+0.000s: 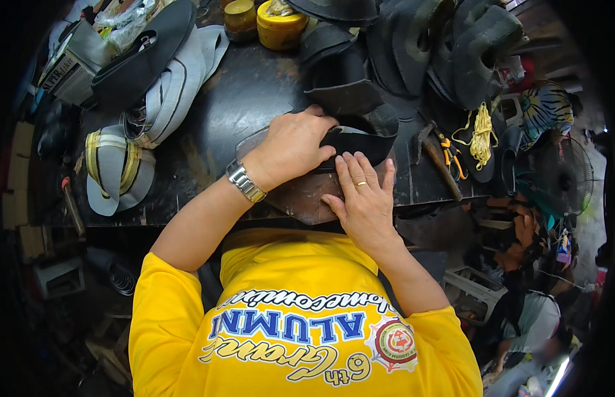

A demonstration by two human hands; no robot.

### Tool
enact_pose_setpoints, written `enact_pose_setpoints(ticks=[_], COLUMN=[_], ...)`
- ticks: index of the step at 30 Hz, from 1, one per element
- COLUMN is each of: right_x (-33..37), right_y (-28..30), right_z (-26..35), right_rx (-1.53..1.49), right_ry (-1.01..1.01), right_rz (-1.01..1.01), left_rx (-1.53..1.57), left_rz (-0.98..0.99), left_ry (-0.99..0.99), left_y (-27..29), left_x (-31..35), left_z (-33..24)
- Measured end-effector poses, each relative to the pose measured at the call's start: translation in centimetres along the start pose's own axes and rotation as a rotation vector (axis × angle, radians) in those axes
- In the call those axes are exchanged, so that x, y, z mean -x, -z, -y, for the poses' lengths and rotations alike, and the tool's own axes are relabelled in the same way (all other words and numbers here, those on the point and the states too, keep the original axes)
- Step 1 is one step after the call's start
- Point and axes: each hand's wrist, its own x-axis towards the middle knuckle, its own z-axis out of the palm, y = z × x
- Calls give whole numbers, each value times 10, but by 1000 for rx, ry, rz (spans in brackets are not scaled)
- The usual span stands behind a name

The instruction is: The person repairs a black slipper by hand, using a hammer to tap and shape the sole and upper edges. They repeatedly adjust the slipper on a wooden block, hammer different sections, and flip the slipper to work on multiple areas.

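Note:
A black, curved leather-like piece (364,144) with a pale inner side stands on a dark brown flat slab (304,202) at the table's front edge. My left hand (291,145), with a metal watch at its wrist, curls its fingers over the left end of this piece. Some of those fingertips are hidden behind it. Spread out flat, my right hand (366,188) rests its fingertips on the near edge of the piece, with its palm over the slab. A ring is on one of its fingers.
A hammer (440,165), orange-handled pliers (453,157) and yellow cord (481,139) lie at right. Stacked black curved pieces (413,46) stand behind. Yellow tub (281,28) is at the back. Grey strap pieces (172,99) and a grey sole-shaped bundle (119,169) are left.

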Motion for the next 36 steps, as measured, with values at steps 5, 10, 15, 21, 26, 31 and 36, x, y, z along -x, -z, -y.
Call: enact_pose_setpoints(ticks=[5,10,15,21,26,31,36], right_x=[3,30,41,13,22,18,26], right_y=[30,48,23,55,73,69,78], right_z=[-40,-124,-172,-141,-56,-26,-23], right_rx=[-394,204,310,-309,-810,-493,-630], right_ry=[9,-353,-443,-513,-356,-243,-255], right_rz=[-53,-143,-19,-247,-421,11,-149], left_rx=[-54,-81,-83,-98,-98,-100,-63], left_rz=[-14,17,-32,-54,-29,-3,13], left_ry=[18,49,-4,-30,-1,-40,-46], left_y=[-3,-2,-3,-5,-5,-1,-1], left_x=[-1,-1,0,1,-3,-10,-9], left_z=[-2,-3,0,3,2,8,8])
